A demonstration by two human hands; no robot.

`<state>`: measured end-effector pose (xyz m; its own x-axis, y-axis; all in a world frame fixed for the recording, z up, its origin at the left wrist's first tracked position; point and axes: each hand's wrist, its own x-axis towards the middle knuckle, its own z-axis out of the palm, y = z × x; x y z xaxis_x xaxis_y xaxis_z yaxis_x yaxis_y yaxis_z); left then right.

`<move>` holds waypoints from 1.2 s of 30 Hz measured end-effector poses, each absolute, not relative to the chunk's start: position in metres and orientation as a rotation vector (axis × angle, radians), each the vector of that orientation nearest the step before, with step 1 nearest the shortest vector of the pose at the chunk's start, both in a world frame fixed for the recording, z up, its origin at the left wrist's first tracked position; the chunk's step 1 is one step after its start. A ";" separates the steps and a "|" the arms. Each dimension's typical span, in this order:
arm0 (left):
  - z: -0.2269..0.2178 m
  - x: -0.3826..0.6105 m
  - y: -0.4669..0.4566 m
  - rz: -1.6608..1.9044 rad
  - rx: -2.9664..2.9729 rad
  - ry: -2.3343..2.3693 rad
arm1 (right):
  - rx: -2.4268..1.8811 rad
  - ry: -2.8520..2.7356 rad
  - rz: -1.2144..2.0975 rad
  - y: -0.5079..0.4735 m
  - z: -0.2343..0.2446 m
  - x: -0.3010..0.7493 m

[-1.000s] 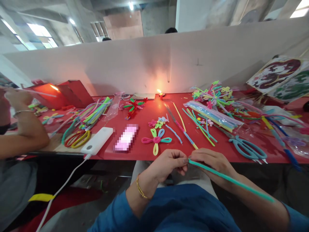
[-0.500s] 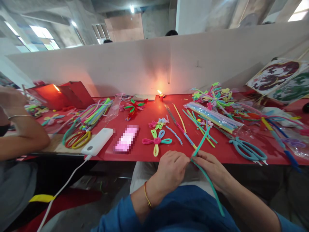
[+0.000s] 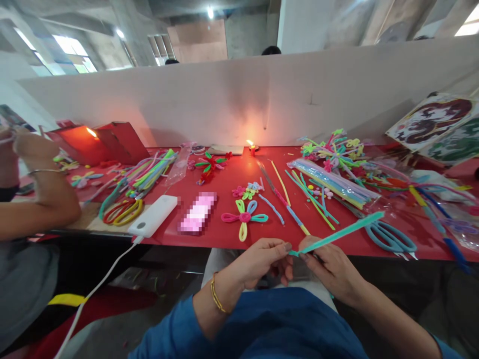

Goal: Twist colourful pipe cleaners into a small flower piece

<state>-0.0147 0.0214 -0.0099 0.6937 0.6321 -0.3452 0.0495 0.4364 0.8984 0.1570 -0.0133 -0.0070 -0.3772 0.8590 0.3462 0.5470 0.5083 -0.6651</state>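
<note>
Just below the red table's front edge [image 3: 224,243], my left hand [image 3: 262,259] and my right hand [image 3: 331,267] meet, both pinched on one end of a teal pipe cleaner [image 3: 342,232]. The stem slants up and to the right from my fingertips, over the table edge toward the teal scissors [image 3: 391,237]. In front of my hands lies a finished pipe-cleaner flower [image 3: 244,218] in pink, yellow and teal. Loose pipe cleaners [image 3: 292,199] are scattered further back.
A lit candle [image 3: 251,146] burns at the table's back against a white partition [image 3: 262,94]. A white power bank [image 3: 152,223] with a cable and yellow-red scissors [image 3: 121,212] lie left. Another person's arm [image 3: 41,199] rests at far left. Bagged pipe cleaners [image 3: 329,177] lie right.
The teal pipe cleaner swung from trailing down over my right arm, through a bend, to pointing up and right over the table. My hands stayed together at the edge.
</note>
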 end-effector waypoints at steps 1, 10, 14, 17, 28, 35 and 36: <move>-0.009 -0.015 0.021 0.387 1.093 0.737 | -1.125 -2.093 0.590 -0.013 -0.006 0.158; -0.004 -0.019 0.012 0.642 2.321 0.763 | -1.355 -1.305 1.288 -0.021 -0.009 0.147; -0.014 -0.024 0.015 0.655 2.666 0.659 | -1.207 -0.954 1.600 -0.022 -0.013 0.139; -0.024 -0.022 0.017 0.694 2.378 0.782 | -1.275 -1.073 1.527 -0.020 -0.016 0.141; -0.015 -0.012 0.015 0.419 1.127 0.742 | -1.378 -1.844 0.819 -0.022 -0.007 0.156; -0.015 -0.012 0.013 0.425 1.217 0.705 | -1.335 -1.834 0.885 -0.022 -0.003 0.157; -0.014 -0.012 0.012 0.461 1.307 0.719 | -1.348 -1.797 0.925 -0.022 -0.003 0.157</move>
<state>-0.0118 0.0124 -0.0144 0.7037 0.6769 -0.2157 0.0867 0.2195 0.9717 0.1569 -0.0222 -0.0031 -0.2160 0.9699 0.1123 0.4721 0.2044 -0.8575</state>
